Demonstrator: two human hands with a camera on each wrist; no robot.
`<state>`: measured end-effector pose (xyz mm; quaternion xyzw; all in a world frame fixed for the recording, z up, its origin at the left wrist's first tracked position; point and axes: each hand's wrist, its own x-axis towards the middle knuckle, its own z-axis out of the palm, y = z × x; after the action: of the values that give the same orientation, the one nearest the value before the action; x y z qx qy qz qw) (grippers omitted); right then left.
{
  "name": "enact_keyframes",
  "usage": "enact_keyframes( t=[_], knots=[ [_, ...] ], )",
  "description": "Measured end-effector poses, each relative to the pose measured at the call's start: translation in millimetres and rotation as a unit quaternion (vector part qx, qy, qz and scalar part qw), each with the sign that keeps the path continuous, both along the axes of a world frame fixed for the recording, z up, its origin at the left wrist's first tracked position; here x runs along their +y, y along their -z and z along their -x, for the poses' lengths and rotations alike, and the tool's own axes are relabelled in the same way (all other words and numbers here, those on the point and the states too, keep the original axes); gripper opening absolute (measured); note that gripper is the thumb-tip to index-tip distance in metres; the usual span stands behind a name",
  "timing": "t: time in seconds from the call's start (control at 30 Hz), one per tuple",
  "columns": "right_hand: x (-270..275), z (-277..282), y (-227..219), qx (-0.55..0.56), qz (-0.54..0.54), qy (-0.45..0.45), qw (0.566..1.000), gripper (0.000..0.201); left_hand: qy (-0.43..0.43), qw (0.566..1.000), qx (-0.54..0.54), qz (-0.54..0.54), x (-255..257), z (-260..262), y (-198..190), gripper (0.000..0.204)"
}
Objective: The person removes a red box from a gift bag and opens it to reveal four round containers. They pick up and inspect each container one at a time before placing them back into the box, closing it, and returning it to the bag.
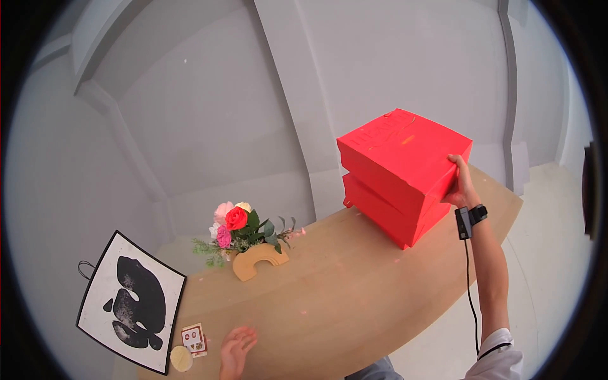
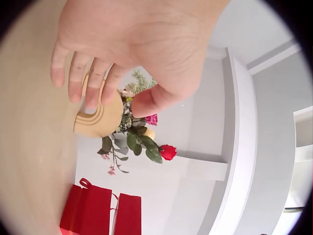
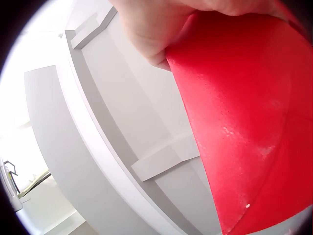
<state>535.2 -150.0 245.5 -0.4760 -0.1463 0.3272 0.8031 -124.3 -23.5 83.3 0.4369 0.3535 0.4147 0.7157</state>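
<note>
Two red boxes stand one over the other at the right of the table in the head view. My right hand grips the upper red box at its near right corner, thumb on the lid edge and the other fingers on the side. The upper box sits askew over the lower red box. In the right wrist view the red side fills the right half. My left hand hovers over the table's near left part, fingers loosely bent and holding nothing. Its palm shows in the left wrist view.
A bouquet stands in a tan arch-shaped vase at the table's far edge. A framed black-and-white print leans at the left, with small cards and a round cream disc beside it. Grey walls rise behind the wooden table.
</note>
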Motion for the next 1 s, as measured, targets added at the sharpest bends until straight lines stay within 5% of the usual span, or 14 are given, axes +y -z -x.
enact_keyframes(
  t=[0.23, 0.47, 0.6, 0.63, 0.67, 0.7, 0.9, 1.0],
  knots=[
    [-4, 3, -11, -0.027, 0.048, 0.004, 0.998, 0.084, -0.031, 0.998, 0.034, 0.031, -7, 9, 14, 0.052],
    [-5, 1, -10, 0.001, 0.056, -0.03, 0.998, 0.083, 0.002, 0.998, -0.043, 0.047, -4, 22, 40, 0.05],
    [7, -56, 16, 0.011, 0.063, -0.107, 0.992, 0.073, -0.032, 0.996, -0.016, 0.077, -2, 27, 55, 0.043],
    [3, -56, 16, -0.033, 0.127, -0.048, 0.99, 0.065, -0.047, 0.995, -0.016, 0.081, -2, 26, 60, 0.043],
    [3, -127, 53, -0.103, 0.161, -0.083, 0.978, 0.061, -0.043, 0.996, -0.024, 0.075, -3, 27, 62, 0.042],
    [2, -31, 6, -0.119, 0.186, 0.051, 0.974, 0.068, -0.042, 0.996, -0.035, 0.067, -5, 30, 64, 0.04],
    [-9, -54, 9, -0.126, 0.273, 0.021, 0.953, 0.079, -0.05, 0.995, -0.02, 0.082, -7, 36, 71, 0.034],
    [-9, -58, 17, -0.187, 0.295, 0.074, 0.934, 0.087, -0.042, 0.997, -0.022, 0.061, -6, 36, 75, 0.031]
  ],
)
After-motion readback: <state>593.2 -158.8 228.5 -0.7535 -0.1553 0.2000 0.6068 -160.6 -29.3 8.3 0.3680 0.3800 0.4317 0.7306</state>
